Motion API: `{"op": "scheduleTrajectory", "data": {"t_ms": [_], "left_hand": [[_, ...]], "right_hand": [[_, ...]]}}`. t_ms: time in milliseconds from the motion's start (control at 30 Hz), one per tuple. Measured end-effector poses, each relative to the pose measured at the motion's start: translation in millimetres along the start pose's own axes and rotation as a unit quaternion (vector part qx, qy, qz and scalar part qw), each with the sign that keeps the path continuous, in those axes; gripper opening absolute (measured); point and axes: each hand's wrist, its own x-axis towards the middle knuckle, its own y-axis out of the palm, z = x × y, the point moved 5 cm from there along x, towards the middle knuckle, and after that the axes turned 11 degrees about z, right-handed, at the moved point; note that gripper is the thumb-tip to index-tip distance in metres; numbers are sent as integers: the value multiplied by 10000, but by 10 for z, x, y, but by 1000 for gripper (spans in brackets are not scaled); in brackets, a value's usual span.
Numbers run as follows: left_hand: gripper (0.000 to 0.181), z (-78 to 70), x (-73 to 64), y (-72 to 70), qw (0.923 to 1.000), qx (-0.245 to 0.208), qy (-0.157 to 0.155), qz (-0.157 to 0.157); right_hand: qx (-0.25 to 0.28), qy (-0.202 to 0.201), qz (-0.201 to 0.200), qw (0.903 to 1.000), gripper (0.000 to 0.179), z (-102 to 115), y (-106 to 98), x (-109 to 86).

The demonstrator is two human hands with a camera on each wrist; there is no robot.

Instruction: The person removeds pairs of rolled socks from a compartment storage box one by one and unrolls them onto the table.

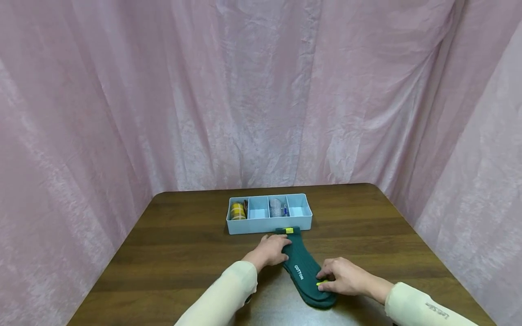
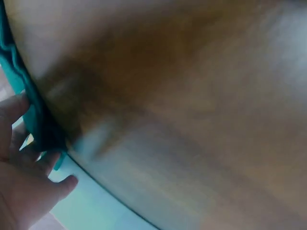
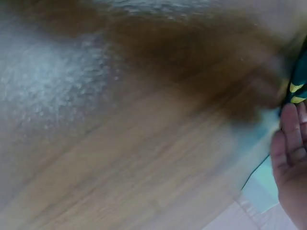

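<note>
A pair of dark green socks (image 1: 303,260), printed with white lettering that reads COTTON, lies flat on the table, cuff end toward the box. At the cuff shows a yellow label (image 1: 289,230). My left hand (image 1: 269,250) rests along the left edge near the cuff, its fingers spread over the fabric. Down by the toe end, my right hand (image 1: 344,277) pinches the socks at a small yellow patch (image 1: 321,283), thumb and fingers on either side of it. In the left wrist view, green fabric (image 2: 36,115) bunches beside my fingers.
Directly behind the cuff stands a light blue divided box (image 1: 269,225). It holds a yellow roll (image 1: 238,211) on the left and a grey bundle (image 1: 275,207) right of the middle. The brown wooden table (image 1: 183,253) backs onto pink curtains (image 1: 261,99).
</note>
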Motion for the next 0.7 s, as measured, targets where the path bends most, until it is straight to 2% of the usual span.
{"op": "scheduleTrajectory", "data": {"t_ms": [100, 200, 300, 400, 533, 700], "left_hand": [[46, 3, -67, 26, 9992, -5, 38, -405], [53, -22, -133, 46, 9983, -37, -32, -589], [63, -67, -179, 67, 9992, -9, -69, -395], [69, -101, -177, 81, 9999, 18, 11, -104], [69, -96, -109, 105, 9996, -119, 151, 201], [70, -92, -12, 129, 9981, -351, 305, 413]], "right_hand": [[-93, 171, -104, 9998, 32, -2, -22, 13], [-308, 436, 24, 9986, 47, -15, -18, 26], [-464, 605, 459, 9960, 60, -12, 43, 39], [-517, 728, 721, 9934, 64, 2, 105, 35], [-668, 793, 558, 9930, 63, 23, 146, 24], [-782, 912, 293, 9923, 66, 30, 175, 22]]}}
